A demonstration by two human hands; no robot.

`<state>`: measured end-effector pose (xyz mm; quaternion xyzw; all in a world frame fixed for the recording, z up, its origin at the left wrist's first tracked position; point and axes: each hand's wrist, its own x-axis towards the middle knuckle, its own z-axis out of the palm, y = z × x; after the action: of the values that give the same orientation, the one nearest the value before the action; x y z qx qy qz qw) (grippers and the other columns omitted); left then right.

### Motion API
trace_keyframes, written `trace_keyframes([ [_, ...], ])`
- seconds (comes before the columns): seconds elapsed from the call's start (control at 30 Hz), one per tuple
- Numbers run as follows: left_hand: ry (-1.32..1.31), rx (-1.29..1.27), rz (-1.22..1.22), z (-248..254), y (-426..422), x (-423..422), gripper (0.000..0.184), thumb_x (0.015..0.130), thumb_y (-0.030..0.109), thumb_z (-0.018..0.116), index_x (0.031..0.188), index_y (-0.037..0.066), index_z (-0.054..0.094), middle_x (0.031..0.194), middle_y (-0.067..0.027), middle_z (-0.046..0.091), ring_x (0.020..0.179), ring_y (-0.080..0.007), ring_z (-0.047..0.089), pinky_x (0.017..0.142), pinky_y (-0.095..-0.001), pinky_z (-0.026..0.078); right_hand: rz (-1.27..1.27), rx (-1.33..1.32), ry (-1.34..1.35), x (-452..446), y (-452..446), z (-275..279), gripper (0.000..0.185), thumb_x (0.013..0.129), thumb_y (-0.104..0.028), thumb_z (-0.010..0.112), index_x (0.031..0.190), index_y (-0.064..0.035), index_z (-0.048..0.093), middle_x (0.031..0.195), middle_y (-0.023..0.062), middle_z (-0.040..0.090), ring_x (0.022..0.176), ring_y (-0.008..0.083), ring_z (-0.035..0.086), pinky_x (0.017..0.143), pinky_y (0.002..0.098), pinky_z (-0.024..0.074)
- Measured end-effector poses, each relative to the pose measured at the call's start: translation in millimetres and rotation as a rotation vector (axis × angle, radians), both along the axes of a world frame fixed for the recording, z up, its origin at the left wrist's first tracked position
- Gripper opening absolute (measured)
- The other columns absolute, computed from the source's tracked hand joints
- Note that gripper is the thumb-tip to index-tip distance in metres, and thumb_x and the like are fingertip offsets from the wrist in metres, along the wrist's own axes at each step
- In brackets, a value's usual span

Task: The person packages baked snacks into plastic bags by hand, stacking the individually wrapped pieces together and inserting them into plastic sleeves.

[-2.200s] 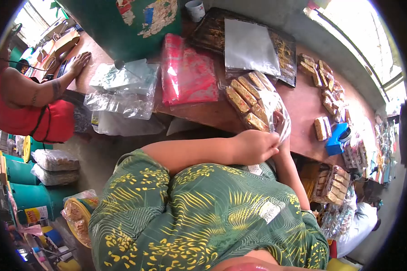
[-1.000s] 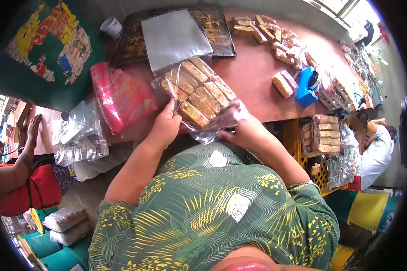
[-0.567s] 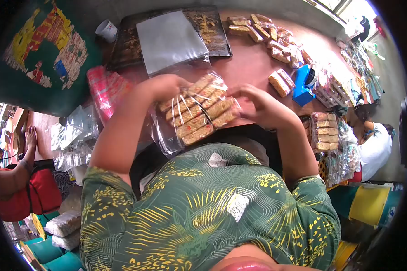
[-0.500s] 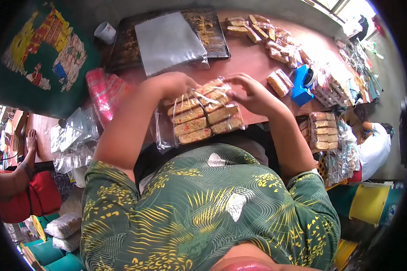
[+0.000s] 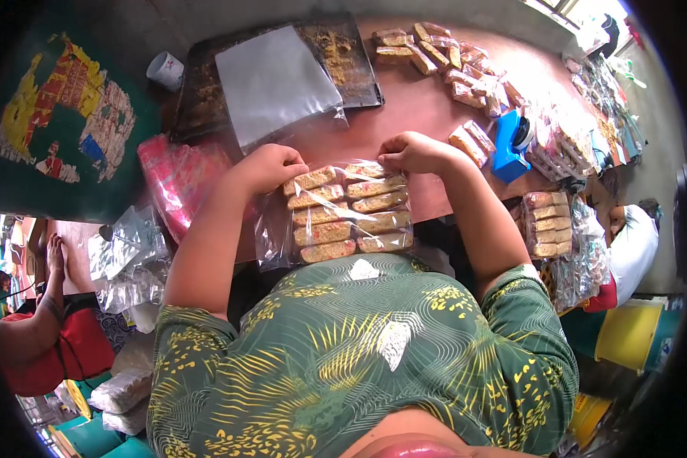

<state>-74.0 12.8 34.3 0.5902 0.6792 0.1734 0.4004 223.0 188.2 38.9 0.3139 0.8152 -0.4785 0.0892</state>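
Observation:
A clear plastic bag (image 5: pixel 276 238) filled with two columns of golden oblong bars (image 5: pixel 322 214) hangs in front of my chest at the table's near edge. My left hand (image 5: pixel 271 166) pinches the upper left corner of the bag. At its upper right corner, my right hand (image 5: pixel 416 153) has thumb and fingers closed on the plastic. The bars lie in neat stacked rows inside, with light glaring off the film. Just beyond my hands is a pile of flat clear bags (image 5: pixel 275 84), lying on a dark, crumb-covered baking tray (image 5: pixel 342 57).
Loose wrapped bars (image 5: pixel 435 53) lie at the back right, near a blue tape dispenser (image 5: pixel 511 145). A packed bag of bars (image 5: pixel 548 223) is at the right. Pink plastic (image 5: pixel 179 179) and a white cup (image 5: pixel 166 71) are on the left. Other people sit at both sides.
My hands have moved apart to the bag's two upper corners. The bag now hangs flatter and straighter, its bars evenly lined up, where before its top was bunched between my fingers.

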Motion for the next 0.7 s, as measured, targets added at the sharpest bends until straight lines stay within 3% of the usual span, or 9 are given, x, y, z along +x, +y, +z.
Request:
trace_keyframes([
  [0.1, 0.038, 0.081, 0.028, 0.5, 1.4, 3.1, 0.026, 0.099, 0.028, 0.070, 0.106, 0.004, 0.077, 0.094, -0.0119, 0.077, 0.086, -0.0203, 0.072, 0.081, -0.0360, 0.055, 0.095, 0.080, -0.050, -7.7, 5.5, 12.0, 0.025, 0.103, -0.024, 0.067, 0.107, -0.0001, 0.073, 0.084, -0.0022, 0.068, 0.076, 0.0088, 0.057, 0.072, 0.0317, 0.0503],
  [0.2, 0.020, 0.133, 0.153, 5.1, 1.3, 11.5, 0.024, 0.099, 0.026, 0.070, 0.103, 0.003, 0.076, 0.090, -0.0090, 0.076, 0.084, -0.0172, 0.069, 0.079, -0.0343, 0.054, 0.048, 0.155, 0.024, -7.2, 10.0, -2.5, 0.030, 0.100, -0.031, 0.071, 0.113, -0.0036, 0.074, 0.088, 0.0112, 0.074, 0.076, 0.0169, 0.066, 0.072, 0.0376, 0.0561],
  [0.27, -0.027, 0.181, 0.194, -5.7, 1.8, 8.7, 0.022, 0.100, 0.024, 0.070, 0.102, 0.003, 0.076, 0.087, -0.0030, 0.073, 0.080, -0.0108, 0.065, 0.075, -0.0312, 0.052, -0.080, 0.107, 0.084, -2.2, 7.7, -7.5, 0.031, 0.100, -0.031, 0.072, 0.109, -0.0020, 0.073, 0.087, 0.0118, 0.074, 0.076, 0.0163, 0.065, 0.072, 0.0374, 0.0553],
  [0.47, -0.198, 0.222, 0.271, -26.1, 6.4, 1.0, 0.025, 0.100, 0.028, 0.072, 0.101, 0.003, 0.077, 0.084, -0.0039, 0.075, 0.075, -0.0103, 0.066, 0.071, -0.0301, 0.053, -0.172, 0.114, 0.204, 7.7, 8.5, -27.2, 0.033, 0.100, -0.033, 0.073, 0.102, 0.0001, 0.072, 0.086, 0.0115, 0.072, 0.076, 0.0163, 0.061, 0.074, 0.0371, 0.0531],
  [0.57, -0.346, 0.251, 0.288, -21.6, 5.3, 3.4, 0.025, 0.102, 0.027, 0.071, 0.099, 0.003, 0.076, 0.083, -0.0030, 0.075, 0.075, -0.0098, 0.066, 0.071, -0.0277, 0.053, -0.133, 0.116, 0.222, 11.6, 4.7, -11.6, 0.033, 0.101, -0.033, 0.072, 0.100, -0.0002, 0.074, 0.085, 0.0127, 0.073, 0.075, 0.0160, 0.058, 0.075, 0.0375, 0.0527],
  [0.67, -0.354, 0.201, 0.378, 26.1, -2.6, 16.2, 0.024, 0.105, 0.024, 0.068, 0.099, 0.002, 0.074, 0.090, -0.0016, 0.074, 0.082, -0.0075, 0.066, 0.075, -0.0252, 0.053, -0.133, 0.226, 0.322, 17.8, 5.8, 12.5, 0.034, 0.100, -0.032, 0.074, 0.094, 0.0017, 0.073, 0.079, 0.0143, 0.069, 0.069, 0.0161, 0.054, 0.070, 0.0355, 0.0507],
  [0.7, -0.292, 0.291, 0.355, 47.4, -7.6, 21.1, 0.025, 0.104, 0.026, 0.069, 0.098, 0.002, 0.074, 0.088, -0.0026, 0.074, 0.082, -0.0095, 0.067, 0.075, -0.0269, 0.053, -0.157, 0.299, 0.391, 19.4, 0.6, 31.1, 0.029, 0.101, -0.026, 0.073, 0.092, 0.0018, 0.071, 0.075, 0.0071, 0.066, 0.071, 0.0114, 0.053, 0.068, 0.0321, 0.0492],
])
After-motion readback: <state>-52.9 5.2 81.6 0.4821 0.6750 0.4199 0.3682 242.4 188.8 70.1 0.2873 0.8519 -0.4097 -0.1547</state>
